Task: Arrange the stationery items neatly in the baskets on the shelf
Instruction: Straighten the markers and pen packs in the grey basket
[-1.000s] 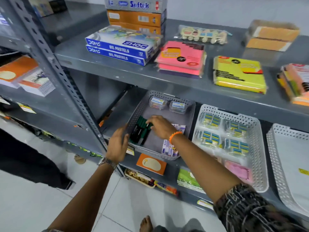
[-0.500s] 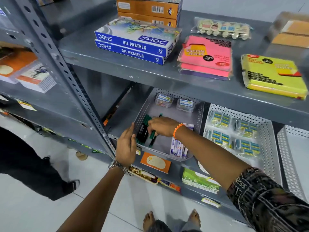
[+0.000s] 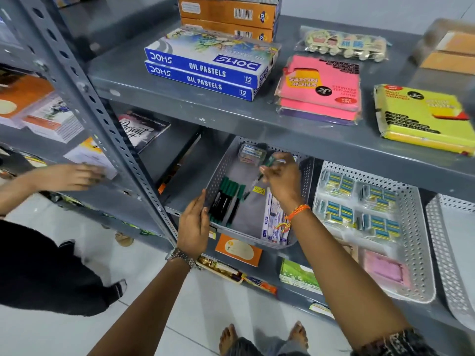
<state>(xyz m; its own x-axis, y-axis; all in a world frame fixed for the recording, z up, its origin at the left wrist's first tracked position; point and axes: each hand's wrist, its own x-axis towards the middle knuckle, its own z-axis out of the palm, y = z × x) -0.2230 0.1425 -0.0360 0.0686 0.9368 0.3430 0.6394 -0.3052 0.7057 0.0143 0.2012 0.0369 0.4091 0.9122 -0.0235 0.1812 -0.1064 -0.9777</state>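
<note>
A grey perforated basket point(image 3: 215, 173) sits on the middle shelf. Inside it a row of several green-capped black markers point(image 3: 226, 199) lies along the left side. White flat packs point(image 3: 273, 222) stand at its front right, and a small clear box point(image 3: 251, 153) rests at the back. My left hand point(image 3: 194, 224) grips the basket's front left rim. My right hand point(image 3: 281, 179) is raised over the basket's middle, pinching one green-capped marker point(image 3: 267, 165) at a tilt. A white basket point(image 3: 417, 227) to the right holds wrapped eraser packs point(image 3: 357, 201).
Another person's hand point(image 3: 69, 176) reaches onto the neighbouring shelf at left, beyond the grey upright post point(image 3: 102, 119). The upper shelf carries oil pastel boxes point(image 3: 205, 70), pink sticky notes point(image 3: 321, 86) and a yellow pack point(image 3: 421, 116). A second white basket point(image 3: 455, 253) is at far right.
My right hand has lifted from the marker row with one marker, rising toward the basket's back. Another person's hand has come into view at left. My left hand stays on the rim.
</note>
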